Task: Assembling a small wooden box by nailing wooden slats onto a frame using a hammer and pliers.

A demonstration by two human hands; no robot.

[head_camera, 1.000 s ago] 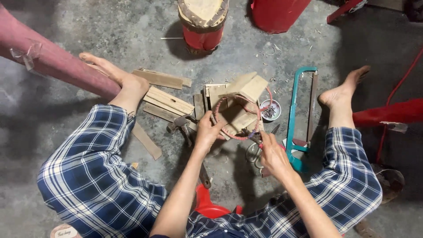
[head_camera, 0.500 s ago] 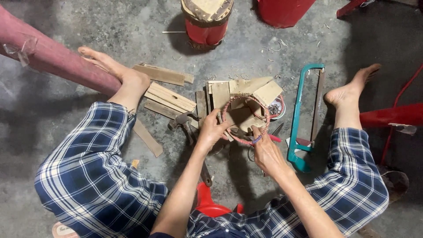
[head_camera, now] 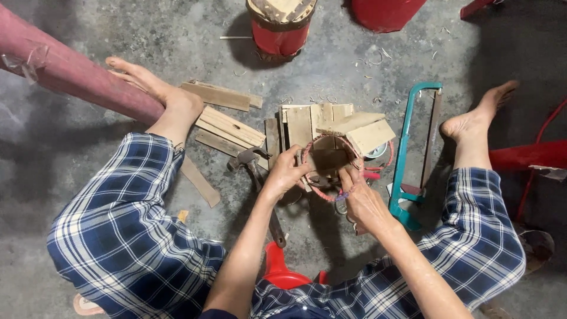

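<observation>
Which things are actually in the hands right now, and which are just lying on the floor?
In hand:
left hand and right hand on red hoop; wooden slats inside it.

Lying about:
hammer, teal hacksaw, loose boards, red drum.

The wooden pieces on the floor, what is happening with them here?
A person sits on the concrete floor with legs spread. The left hand and right hand hold a red ring around a small bundle of wooden slats. A hammer and a teal hacksaw lie beside them.
</observation>
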